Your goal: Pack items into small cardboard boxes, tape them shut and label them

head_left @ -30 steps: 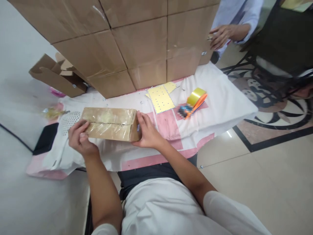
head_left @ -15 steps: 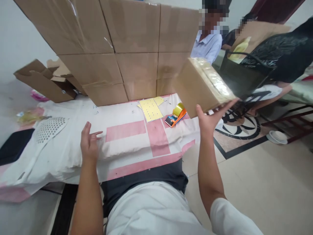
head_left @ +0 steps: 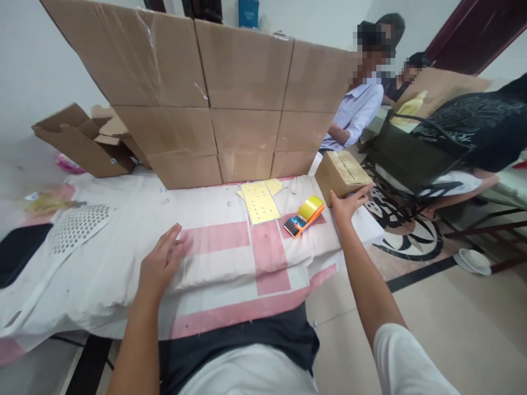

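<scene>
Nearest, the left hand (head_left: 162, 263) lies palm down on the pink-and-white cloth of the tabletop (head_left: 123, 285), its fingers loose and spread, holding nothing. Farther out on the right, the right hand (head_left: 348, 204) reaches to the tabletop's far right corner. Its fingers are splayed against the near lower edge of the small taped box (head_left: 341, 173), propping it more than gripping it. The box appears to rest on that corner, close to the drop to the floor, though whether its whole base is on the cloth cannot be told.

Just left of that hand lies the tape dispenser (head_left: 307, 215), with the yellow dotted sheet (head_left: 259, 202) beside it. A white perforated piece (head_left: 78, 222) lies far off to the left.

The step in hand looks like setting the sealed box aside. Letting go safely calls for the box to sit flat and fully on the cloth, clear of the edge, before the palm comes away.

Behind stands the wall of stacked cartons (head_left: 230, 109), with an open carton (head_left: 78, 142) at its left and a seated co-worker's sleeve (head_left: 356, 112) at its right.
</scene>
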`<state>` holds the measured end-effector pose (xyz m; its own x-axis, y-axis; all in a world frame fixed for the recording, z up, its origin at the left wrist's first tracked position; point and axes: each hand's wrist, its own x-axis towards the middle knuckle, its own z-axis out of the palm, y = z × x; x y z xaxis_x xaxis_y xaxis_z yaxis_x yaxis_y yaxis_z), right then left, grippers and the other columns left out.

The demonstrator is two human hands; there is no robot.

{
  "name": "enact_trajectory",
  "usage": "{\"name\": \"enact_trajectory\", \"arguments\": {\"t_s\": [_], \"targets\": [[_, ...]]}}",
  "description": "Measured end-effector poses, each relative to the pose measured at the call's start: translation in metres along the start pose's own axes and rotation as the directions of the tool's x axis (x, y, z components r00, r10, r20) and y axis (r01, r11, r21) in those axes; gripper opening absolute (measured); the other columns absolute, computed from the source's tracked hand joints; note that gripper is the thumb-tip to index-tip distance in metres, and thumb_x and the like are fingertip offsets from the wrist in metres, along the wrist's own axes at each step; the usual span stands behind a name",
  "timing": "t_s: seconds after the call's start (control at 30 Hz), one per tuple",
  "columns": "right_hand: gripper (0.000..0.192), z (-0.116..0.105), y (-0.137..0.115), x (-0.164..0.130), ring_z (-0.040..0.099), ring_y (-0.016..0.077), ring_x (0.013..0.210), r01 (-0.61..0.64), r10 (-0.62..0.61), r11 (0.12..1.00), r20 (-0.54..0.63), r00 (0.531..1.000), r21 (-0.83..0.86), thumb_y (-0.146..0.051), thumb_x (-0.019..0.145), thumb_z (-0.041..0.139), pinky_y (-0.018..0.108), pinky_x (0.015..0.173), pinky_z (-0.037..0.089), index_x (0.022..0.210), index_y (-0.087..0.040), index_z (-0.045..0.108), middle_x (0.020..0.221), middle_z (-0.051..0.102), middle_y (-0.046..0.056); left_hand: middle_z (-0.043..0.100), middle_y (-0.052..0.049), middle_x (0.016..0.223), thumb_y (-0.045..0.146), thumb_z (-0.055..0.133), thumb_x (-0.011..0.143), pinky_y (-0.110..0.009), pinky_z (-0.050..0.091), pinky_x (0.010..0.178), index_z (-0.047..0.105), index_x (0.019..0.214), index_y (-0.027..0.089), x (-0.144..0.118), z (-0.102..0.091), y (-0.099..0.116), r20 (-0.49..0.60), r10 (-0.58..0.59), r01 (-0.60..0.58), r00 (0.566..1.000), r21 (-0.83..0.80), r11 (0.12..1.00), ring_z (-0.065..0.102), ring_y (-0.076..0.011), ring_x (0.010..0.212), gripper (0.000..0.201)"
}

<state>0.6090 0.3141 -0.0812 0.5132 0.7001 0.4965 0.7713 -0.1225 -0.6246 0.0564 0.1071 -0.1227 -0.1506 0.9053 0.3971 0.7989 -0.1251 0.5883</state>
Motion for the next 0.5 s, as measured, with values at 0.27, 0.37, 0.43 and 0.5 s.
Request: {"name": "enact_trajectory", "arguments": {"t_s": [0.27, 0.37, 0.43, 0.5], "targets": [[0.136, 0.053, -0.009, 0.086, 0.02, 0.0348, 0.158, 0.127, -0.146, 0.982, 0.144, 0.979, 0.137, -0.051, 0.071, 0.076, 0.052, 0.127, 0.021, 0.163, -0.003, -0.013, 0.17, 0.014, 0.03, 0.059, 0.001, 0.152, 0.043, 0.044, 0.101, -0.053, 0.06, 0.1, 0.046, 0.152, 0.054, 0.0, -0.001, -0.004, 0.057, -0.008, 0.008, 0.998, 0.004, 1.0, 0.069, -0.0307, 0.123, 0.052], [0.114, 0.049, 0.023, 0.06, 0.035, 0.0351, 0.151, 0.085, -0.097, 0.994, 0.2, 0.975, 0.066, -0.053, 0.077, 0.065, 0.054, 0.123, 0.03, 0.165, -0.004, 0.012, 0.163, 0.033, 0.029, 0.062, 0.002, 0.148, 0.047, 0.048, 0.1, -0.054, 0.061, 0.098, 0.052, 0.147, 0.054, 0.0, 0.001, -0.003, 0.049, -0.05, 0.051, 0.998, -0.029, 0.998, 0.068, -0.0323, 0.126, 0.049], [0.099, 0.047, 0.04, 0.045, 0.044, 0.0362, 0.144, 0.066, -0.061, 0.998, 0.249, 0.967, -0.01, -0.054, 0.079, 0.059, 0.053, 0.121, 0.034, 0.158, 0.0, 0.034, 0.155, 0.046, 0.03, 0.063, 0.0, 0.146, 0.05, 0.052, 0.098, -0.053, 0.065, 0.09, 0.056, 0.145, 0.052, 0.002, 0.002, -0.004, 0.049, -0.122, 0.127, 0.991, -0.109, 0.986, 0.071, -0.0326, 0.118, 0.047], [0.088, 0.048, 0.049, 0.038, 0.053, 0.0357, 0.135, 0.081, -0.066, 0.995, 0.251, 0.966, -0.05, -0.053, 0.081, 0.054, 0.054, 0.118, 0.038, 0.151, -0.002, 0.046, 0.148, 0.053, 0.029, 0.063, -0.003, 0.146, 0.052, 0.055, 0.096, -0.05, 0.067, 0.082, 0.057, 0.145, 0.047, 0.012, 0.0, -0.011, 0.053, -0.215, 0.221, 0.975, -0.223, 0.949, 0.075, -0.031, 0.106, 0.049]]}}
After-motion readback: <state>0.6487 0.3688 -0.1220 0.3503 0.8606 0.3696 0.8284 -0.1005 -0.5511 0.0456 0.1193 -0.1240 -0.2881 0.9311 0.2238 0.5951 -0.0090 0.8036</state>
